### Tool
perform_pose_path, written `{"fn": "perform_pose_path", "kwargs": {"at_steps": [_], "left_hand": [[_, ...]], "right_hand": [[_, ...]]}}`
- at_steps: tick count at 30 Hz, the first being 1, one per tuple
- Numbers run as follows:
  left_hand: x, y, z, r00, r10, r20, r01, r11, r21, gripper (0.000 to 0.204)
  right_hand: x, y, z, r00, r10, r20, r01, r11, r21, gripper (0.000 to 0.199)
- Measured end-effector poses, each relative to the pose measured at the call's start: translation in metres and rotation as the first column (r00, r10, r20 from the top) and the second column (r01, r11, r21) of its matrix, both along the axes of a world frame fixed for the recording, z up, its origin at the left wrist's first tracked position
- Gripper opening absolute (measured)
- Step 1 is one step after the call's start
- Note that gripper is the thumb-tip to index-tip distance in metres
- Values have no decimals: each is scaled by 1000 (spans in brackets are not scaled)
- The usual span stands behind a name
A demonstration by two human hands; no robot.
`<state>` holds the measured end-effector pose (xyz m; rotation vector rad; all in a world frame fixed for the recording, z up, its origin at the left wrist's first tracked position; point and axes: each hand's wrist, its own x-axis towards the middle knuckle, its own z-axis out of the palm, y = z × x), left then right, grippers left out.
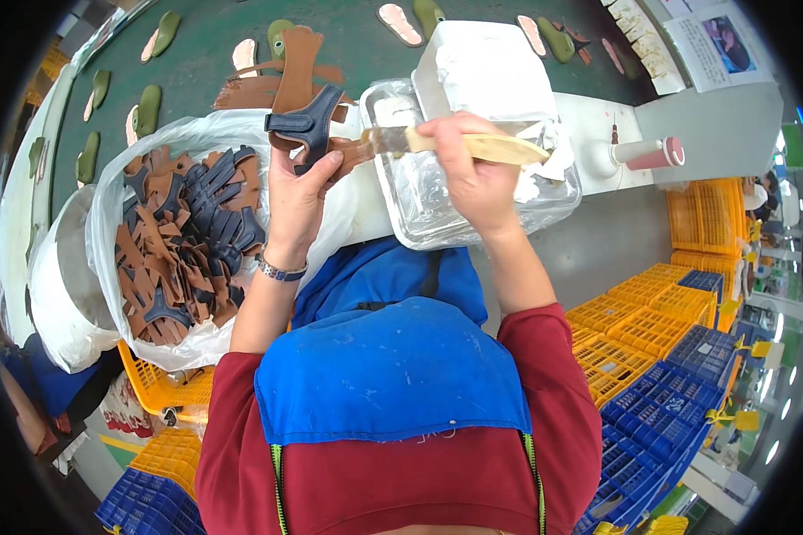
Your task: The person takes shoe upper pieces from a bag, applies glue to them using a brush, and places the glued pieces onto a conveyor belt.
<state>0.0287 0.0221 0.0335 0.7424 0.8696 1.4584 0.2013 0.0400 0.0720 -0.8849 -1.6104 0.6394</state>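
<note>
Top (366, 490): dark red, a bit of white writing (446, 435) | sleeves (551, 361): dark red, short | apron (384, 374): bright blue with little pale spots | two straps (279, 490): black, bright green edges | band (282, 271): shiny, silver and blue, round the left wrist (288, 253)

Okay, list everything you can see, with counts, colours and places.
Tray: one, clear, centre
Box: one, white, tray's far side
Held upper: one, brown-navy, left of tray
Brush: one, yellow, over tray
Bag: one, translucent, left
Loose uppers: many, brown-navy, in bag
Sack: one, white, far left
Table: one, green, top
Soles: several, green and pink, on table
Cylinder: one, white-pink, right of tray
Crates: many, yellow and blue, both sides
Apron: one, blue, foreground
Shirt: one, maroon, foreground
Left grip: one, bare, on held upper
Right grip: one, bare, on brush
</note>
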Motion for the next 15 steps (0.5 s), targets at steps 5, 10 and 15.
{"fn": "perform_pose_path", "kwargs": {"at_steps": [5,10,15], "left_hand": [[-3,3,-3,999,31,-40,-28,998,56,37],[4,-4,-3,981,-85,-173,94,995,44,41],[15,-5,-9,969,-112,-219,129,990,65,52]], "right_hand": [[6,7,-9,999,-25,-30,20,987,-158,10],[4,16,7,913,-9,-409,-116,953,-280,14],[-20,22,-2,996,8,-85,-1,997,82,20]]}}
